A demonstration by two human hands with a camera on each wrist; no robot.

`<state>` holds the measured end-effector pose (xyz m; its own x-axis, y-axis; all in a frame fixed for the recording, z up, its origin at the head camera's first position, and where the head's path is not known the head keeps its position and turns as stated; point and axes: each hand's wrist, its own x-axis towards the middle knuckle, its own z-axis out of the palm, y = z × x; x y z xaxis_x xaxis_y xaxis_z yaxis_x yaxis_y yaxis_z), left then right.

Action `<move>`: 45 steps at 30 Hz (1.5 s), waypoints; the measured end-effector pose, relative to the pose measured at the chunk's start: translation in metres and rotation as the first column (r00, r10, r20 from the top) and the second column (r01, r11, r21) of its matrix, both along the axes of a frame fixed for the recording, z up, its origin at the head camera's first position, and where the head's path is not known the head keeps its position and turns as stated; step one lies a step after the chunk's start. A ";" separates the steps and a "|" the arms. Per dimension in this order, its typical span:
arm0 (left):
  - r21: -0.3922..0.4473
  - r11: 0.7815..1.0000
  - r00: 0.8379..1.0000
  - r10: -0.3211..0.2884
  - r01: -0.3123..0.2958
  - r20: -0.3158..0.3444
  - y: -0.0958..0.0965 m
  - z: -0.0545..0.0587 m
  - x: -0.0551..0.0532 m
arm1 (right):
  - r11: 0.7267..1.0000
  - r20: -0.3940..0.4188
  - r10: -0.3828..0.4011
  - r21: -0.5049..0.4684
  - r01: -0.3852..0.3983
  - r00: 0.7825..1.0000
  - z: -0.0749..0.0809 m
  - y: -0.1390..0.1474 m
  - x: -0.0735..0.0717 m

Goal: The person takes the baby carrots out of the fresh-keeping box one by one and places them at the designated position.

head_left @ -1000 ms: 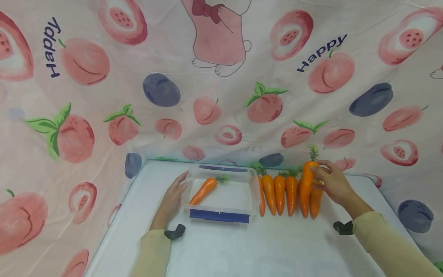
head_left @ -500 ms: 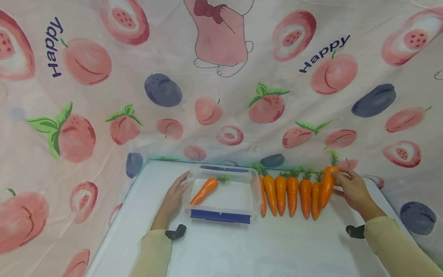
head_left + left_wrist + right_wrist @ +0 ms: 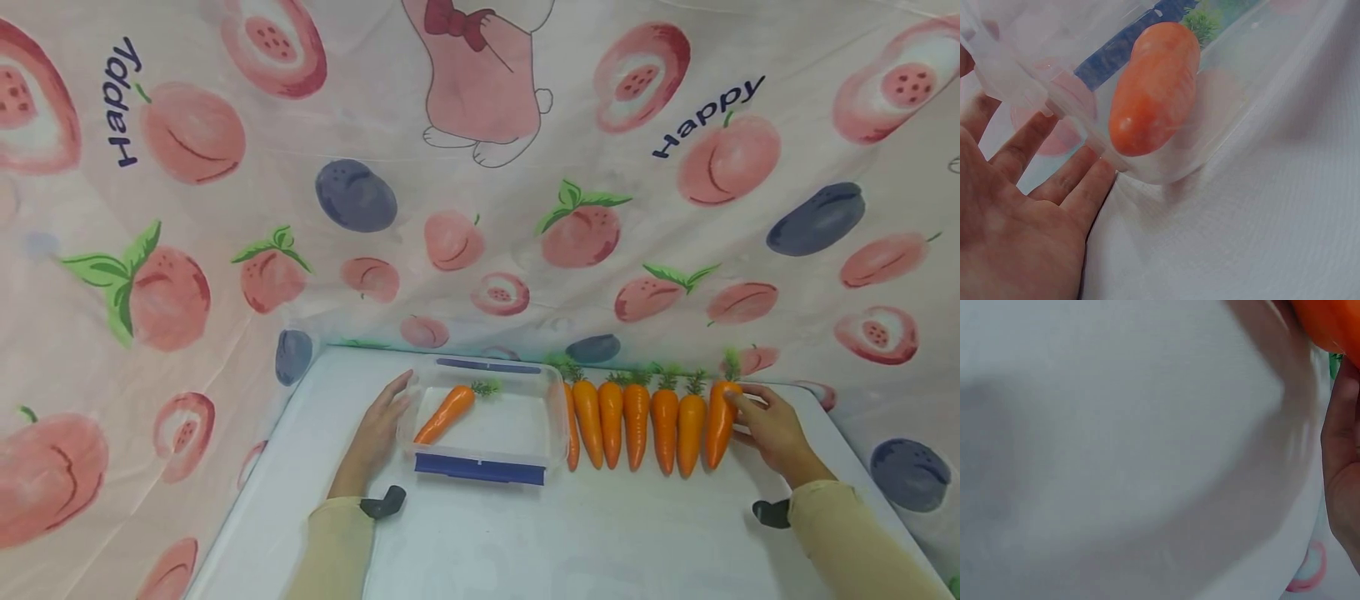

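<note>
My right hand pinches the upper part of an orange carrot with a green top, at the right end of a row. In the right wrist view only part of that carrot and the edge of the hand show. With fingers extended, my left hand touches the left wall of a clear plastic box with blue side flaps. Inside the box a single carrot lies slanted; the left wrist view shows this carrot end-on through the wall.
Several carrots stand side by side between the box and the right hand, tops toward the back. The leftmost is partly behind the box wall. A white table meets a fruit-printed cloth at the back and sides.
My right hand has carried the carrot from above the row to its right end and lowered it to the table beside the others. The left hand has stayed at the box.
</note>
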<state>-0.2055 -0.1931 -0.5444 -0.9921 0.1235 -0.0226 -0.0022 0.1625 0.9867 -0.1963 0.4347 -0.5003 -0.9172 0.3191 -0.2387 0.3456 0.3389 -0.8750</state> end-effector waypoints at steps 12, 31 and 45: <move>-0.028 1.000 1.000 0.004 -0.004 0.020 0.000 -0.004 -0.002 | 0.995 0.139 0.030 0.086 -0.042 0.990 -0.013 0.004 0.007; -0.009 1.000 1.000 0.004 -0.004 0.011 0.000 -0.002 -0.002 | 0.994 0.191 -0.018 0.107 -0.003 0.981 -0.015 0.000 0.005; 0.020 1.000 1.000 -0.010 0.010 -0.001 -0.001 -0.002 -0.002 | 0.997 0.204 0.013 0.077 -0.030 0.979 -0.011 -0.003 0.008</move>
<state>-0.2072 -0.1937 -0.5467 -0.9908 0.1340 -0.0192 0.0001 0.1429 0.9897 -0.1881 0.4315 -0.5118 -0.8589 0.3253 -0.3956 0.5055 0.4135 -0.7573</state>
